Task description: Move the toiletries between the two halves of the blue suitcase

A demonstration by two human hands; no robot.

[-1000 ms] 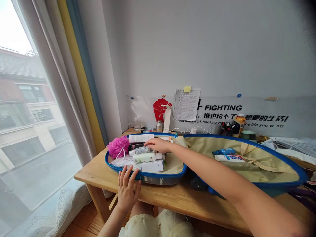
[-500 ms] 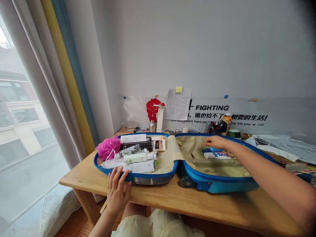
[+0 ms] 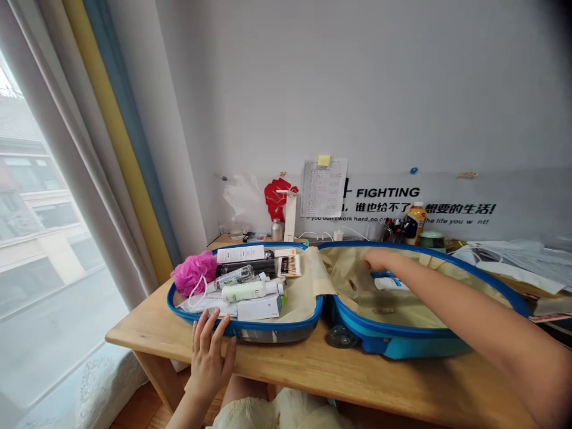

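Two bare hands stand well apart at an open blue hard-shell suitcase [image 3: 272,326] lying on a pale wooden table [image 3: 143,328]. The left hand [image 3: 208,357], fingers spread and empty, touches the suitcase's near rim. The right hand [image 3: 378,260] sits over the suitcase's beige-lined right half, just beside a white tube [image 3: 388,284]; whether it grips anything cannot be told. The suitcase's left half holds a pink mesh bath puff [image 3: 193,273], a white lotion tube [image 3: 250,291] and a white cardboard box [image 3: 260,307].
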